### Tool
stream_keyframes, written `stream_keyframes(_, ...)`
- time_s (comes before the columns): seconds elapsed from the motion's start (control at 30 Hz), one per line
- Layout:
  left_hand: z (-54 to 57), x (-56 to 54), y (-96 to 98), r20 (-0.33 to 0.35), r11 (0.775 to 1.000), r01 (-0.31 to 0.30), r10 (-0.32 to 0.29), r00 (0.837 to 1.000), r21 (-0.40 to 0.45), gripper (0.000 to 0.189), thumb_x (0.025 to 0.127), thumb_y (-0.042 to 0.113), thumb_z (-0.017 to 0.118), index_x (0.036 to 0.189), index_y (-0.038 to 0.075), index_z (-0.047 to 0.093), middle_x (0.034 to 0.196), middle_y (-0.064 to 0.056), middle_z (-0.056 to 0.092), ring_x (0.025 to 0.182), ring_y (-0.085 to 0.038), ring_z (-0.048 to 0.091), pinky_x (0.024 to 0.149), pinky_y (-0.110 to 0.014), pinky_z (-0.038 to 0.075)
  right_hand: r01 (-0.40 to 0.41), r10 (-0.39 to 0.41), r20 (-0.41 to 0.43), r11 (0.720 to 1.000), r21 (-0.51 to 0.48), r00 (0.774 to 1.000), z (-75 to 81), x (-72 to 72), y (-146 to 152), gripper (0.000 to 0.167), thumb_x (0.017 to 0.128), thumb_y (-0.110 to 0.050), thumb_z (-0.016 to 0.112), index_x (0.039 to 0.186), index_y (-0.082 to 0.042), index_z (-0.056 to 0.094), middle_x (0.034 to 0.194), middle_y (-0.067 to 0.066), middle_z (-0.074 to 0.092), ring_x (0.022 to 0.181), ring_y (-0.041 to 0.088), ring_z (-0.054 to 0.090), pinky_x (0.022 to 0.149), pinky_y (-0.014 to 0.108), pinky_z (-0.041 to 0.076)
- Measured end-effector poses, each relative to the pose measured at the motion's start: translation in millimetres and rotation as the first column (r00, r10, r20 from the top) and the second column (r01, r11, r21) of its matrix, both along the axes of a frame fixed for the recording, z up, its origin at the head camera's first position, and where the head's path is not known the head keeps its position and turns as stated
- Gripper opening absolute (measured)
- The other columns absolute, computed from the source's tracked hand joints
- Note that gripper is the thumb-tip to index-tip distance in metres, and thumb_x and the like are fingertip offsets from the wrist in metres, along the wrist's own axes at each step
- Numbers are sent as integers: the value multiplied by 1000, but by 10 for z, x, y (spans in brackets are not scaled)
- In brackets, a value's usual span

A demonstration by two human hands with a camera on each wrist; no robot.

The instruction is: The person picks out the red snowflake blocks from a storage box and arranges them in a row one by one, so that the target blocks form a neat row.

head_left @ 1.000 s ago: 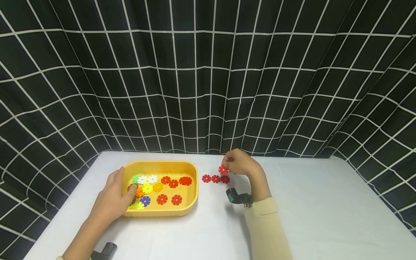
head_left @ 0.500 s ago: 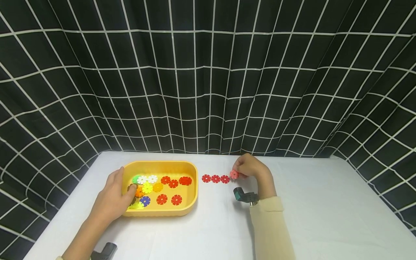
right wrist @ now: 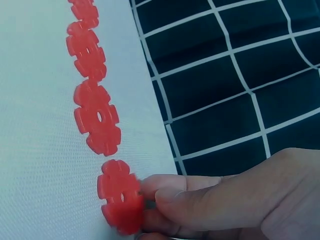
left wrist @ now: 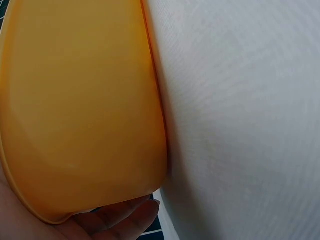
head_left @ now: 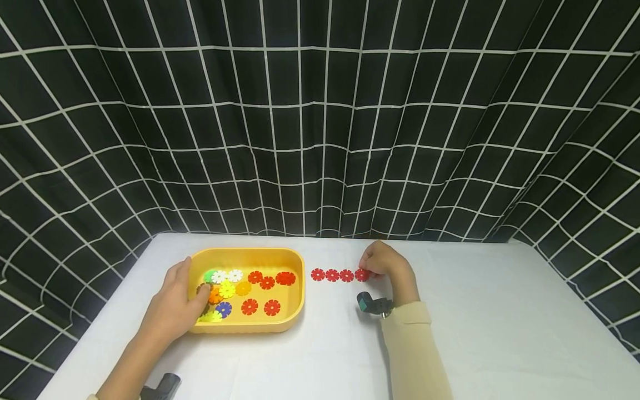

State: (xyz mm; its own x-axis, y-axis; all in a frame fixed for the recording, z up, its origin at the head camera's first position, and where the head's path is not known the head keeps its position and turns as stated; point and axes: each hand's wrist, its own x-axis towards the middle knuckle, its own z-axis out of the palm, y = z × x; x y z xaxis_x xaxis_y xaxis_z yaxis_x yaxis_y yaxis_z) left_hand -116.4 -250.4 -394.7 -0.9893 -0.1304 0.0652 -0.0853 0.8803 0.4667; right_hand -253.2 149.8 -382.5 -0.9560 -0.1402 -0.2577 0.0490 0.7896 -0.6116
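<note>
My left hand (head_left: 170,305) grips the left end of a yellow plastic tray (head_left: 250,328), thumb over the rim and fingers along the outside. In the left wrist view the fingers curl round the tray's end wall (left wrist: 85,125). My right hand (head_left: 384,260) pinches the edge of a red snowflake disc (right wrist: 119,192) between thumb and fingers. This disc lies at or just above the cloth, at the right end of a straight row of red discs (head_left: 332,275). A small gap separates it from its neighbour (right wrist: 97,117) in the right wrist view.
Inside the tray are several red discs (head_left: 271,308), with white (head_left: 235,275), yellow (head_left: 226,288), orange (head_left: 243,288), blue (head_left: 223,309) and green ones at the left. A white cloth (head_left: 300,366) covers the table. Behind it hangs a black gridded curtain (head_left: 320,139).
The right hand has carried its red disc from above the row's third disc rightward, then down to the row's right end, turning it flatter. The left hand and tray have stayed put.
</note>
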Motion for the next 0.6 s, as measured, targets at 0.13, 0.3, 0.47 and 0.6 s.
stream_keyframes(0.13,2,-1,7,0,1000,0,0,1000,2,82,98,32,55,155,-10,11,152,-36,21,126,-60,41,98,-71,38,6,-6,-3,1000,11,1000,-1,2,-12,10,84,5,64,80,1,73,69,10,66,64,22,61,59,30,56)
stream_keyframes(0.3,1,-4,11,-3,1000,-1,1,1000,3,83,98,31,55,155,-9,11,152,-36,21,126,-59,41,98,-71,38,-5,6,-7,1000,31,1000,25,10,-34,9,84,3,65,80,0,73,69,11,65,64,23,60,59,31,55)
stream_keyframes(0.47,-2,-6,10,-3,1000,-2,2,1000,3,83,98,31,55,155,-10,11,152,-37,21,127,-59,40,98,-71,38,-1,7,-109,998,56,994,105,30,-109,10,87,-4,64,87,0,74,76,11,65,69,25,59,61,35,52)
stream_keyframes(0.6,-3,-1,5,-9,1000,-1,1,1000,-4,82,98,31,55,155,-10,12,152,-37,21,128,-60,39,99,-71,37,-15,25,-256,999,40,966,255,98,-303,15,93,-9,63,99,-1,74,90,11,67,79,26,60,69,39,54)
